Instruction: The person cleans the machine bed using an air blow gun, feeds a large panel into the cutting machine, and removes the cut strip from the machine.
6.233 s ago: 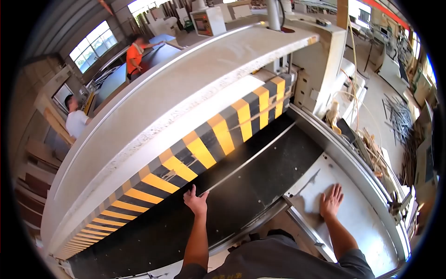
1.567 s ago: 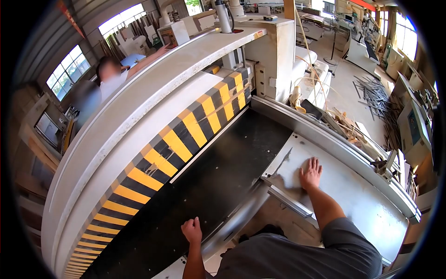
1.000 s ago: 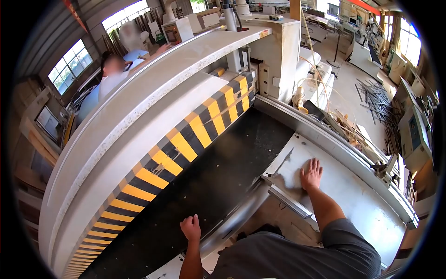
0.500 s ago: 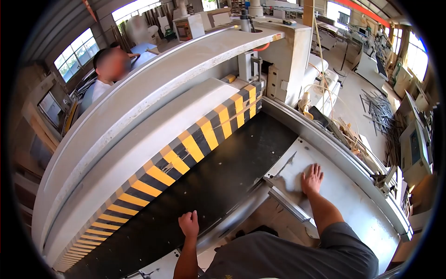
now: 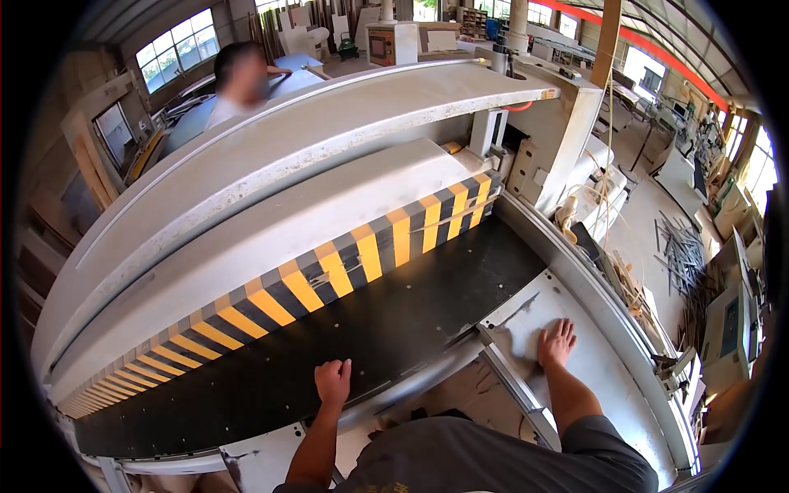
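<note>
My right hand [image 5: 558, 343] lies flat on the pale metal side table [image 5: 604, 394], fingers stretched out, holding nothing. Curled into a loose fist, my left hand [image 5: 333, 380] is over the black bed [image 5: 386, 320] near its front edge, and no object shows in it. Whether the fist touches the bed I cannot tell. Beyond the bed runs a long beam with yellow and black stripes [image 5: 362, 255], under a big grey curved machine frame [image 5: 271, 156]. Both hands are apart from the striped beam.
A metal fence [image 5: 608, 304] borders the side table on the right. Wood offcuts [image 5: 633, 292] lie beyond it, and thin strips [image 5: 686, 255] are heaped on the floor. Another person [image 5: 238, 82] is behind the machine, near a blue-grey sheet [image 5: 300, 62].
My view has turned left, so the machine appears shifted right and more level. My hands keep about the same poses, the right flat and the left curled. The other person's head is turned differently.
</note>
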A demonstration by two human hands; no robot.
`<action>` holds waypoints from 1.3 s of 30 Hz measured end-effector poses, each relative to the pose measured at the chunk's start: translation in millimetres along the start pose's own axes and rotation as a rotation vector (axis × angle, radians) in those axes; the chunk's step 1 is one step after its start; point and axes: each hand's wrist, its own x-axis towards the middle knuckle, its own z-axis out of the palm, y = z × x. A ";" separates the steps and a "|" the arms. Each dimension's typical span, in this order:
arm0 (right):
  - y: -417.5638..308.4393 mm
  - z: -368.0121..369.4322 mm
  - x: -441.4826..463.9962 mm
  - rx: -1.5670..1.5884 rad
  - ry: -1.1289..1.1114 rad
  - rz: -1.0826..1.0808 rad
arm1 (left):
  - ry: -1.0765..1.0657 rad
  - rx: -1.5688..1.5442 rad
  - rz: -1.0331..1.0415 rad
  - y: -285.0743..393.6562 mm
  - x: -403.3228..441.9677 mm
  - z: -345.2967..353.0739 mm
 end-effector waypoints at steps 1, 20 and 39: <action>0.1 -0.4 -0.6 -0.003 0.001 0.001 | -0.008 0.002 -0.007 0.2 -0.7 0.0; -5.2 -9.3 -6.0 0.009 -0.036 0.018 | -0.005 -0.005 0.013 -2.0 0.2 1.8; -4.9 -11.6 -6.9 0.032 -0.021 0.022 | 0.024 -0.027 0.012 -2.7 2.6 4.2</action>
